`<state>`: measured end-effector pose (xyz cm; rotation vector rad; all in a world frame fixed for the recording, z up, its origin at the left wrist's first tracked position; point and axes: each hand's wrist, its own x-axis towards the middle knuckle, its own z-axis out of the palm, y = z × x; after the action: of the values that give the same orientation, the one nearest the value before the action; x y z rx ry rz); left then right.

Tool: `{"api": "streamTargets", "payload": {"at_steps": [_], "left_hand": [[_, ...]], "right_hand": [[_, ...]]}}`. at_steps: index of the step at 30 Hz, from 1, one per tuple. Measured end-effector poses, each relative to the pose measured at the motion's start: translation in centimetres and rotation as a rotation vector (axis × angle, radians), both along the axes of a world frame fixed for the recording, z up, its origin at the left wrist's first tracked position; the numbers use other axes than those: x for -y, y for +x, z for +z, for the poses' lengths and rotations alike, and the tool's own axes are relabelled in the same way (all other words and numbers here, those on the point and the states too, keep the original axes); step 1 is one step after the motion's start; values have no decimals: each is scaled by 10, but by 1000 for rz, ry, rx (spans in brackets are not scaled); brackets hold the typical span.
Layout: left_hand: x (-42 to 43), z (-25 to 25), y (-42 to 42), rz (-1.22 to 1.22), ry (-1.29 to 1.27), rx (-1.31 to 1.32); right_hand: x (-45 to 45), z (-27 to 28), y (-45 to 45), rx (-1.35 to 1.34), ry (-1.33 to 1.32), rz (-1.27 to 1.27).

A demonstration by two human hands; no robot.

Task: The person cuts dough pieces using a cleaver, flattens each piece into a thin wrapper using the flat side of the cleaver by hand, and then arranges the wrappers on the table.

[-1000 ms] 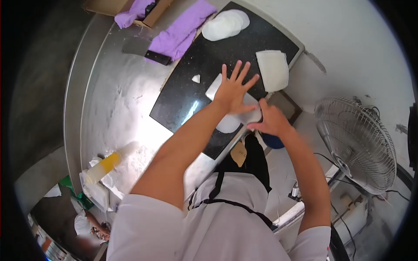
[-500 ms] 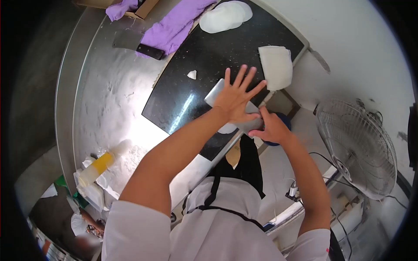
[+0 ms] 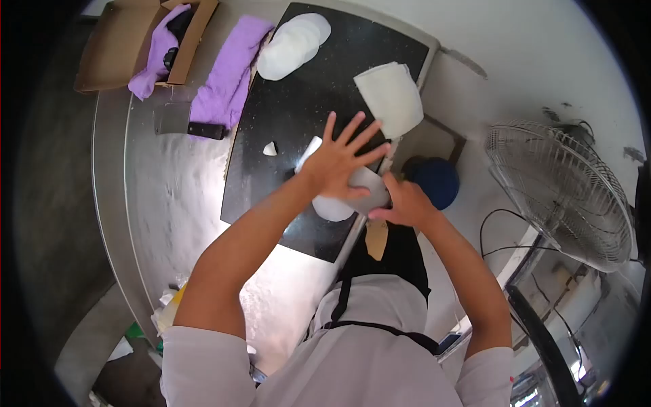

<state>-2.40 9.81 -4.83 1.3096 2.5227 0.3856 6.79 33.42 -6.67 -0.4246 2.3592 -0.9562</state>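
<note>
My left hand (image 3: 344, 161) lies with fingers spread on top of a broad flat metal blade (image 3: 370, 188). At the blade's near end is my right hand (image 3: 405, 203), its thumb and fingers closed around the edge; the handle, if any, is hidden. A thin white round of dough (image 3: 332, 209) shows partly beneath the blade, on the black board (image 3: 308, 234). Left of my hands sits a small white dough lump (image 3: 270, 148). Farther up the board lies a pile of thin white rounds (image 3: 293, 47), and a folded white cloth (image 3: 391, 100) rests by the right edge.
Left of the board, a cleaver (image 3: 206, 130) touches a purple towel (image 3: 230, 74) on the metal table (image 3: 169, 197). Beyond is an open cardboard box (image 3: 112, 54) with purple cloth inside. A standing fan (image 3: 563, 197) and a blue round object (image 3: 436, 183) are on the right.
The view has shifted, so the board and box sit differently in it. Both hands stay on the blade, and more of the white round shows beside it.
</note>
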Motion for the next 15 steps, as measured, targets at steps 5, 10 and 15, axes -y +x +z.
{"api": "streamTargets", "payload": {"at_steps": [5, 10, 15], "left_hand": [[-6, 6, -59, 23, 51, -122], [-10, -9, -30, -125, 120, -85], [-1, -5, -75, 142, 149, -450]], "right_hand": [[8, 20, -57, -18, 106, -61], [8, -3, 5, -189, -66, -153], [16, 48, -79, -42, 93, -197]]}}
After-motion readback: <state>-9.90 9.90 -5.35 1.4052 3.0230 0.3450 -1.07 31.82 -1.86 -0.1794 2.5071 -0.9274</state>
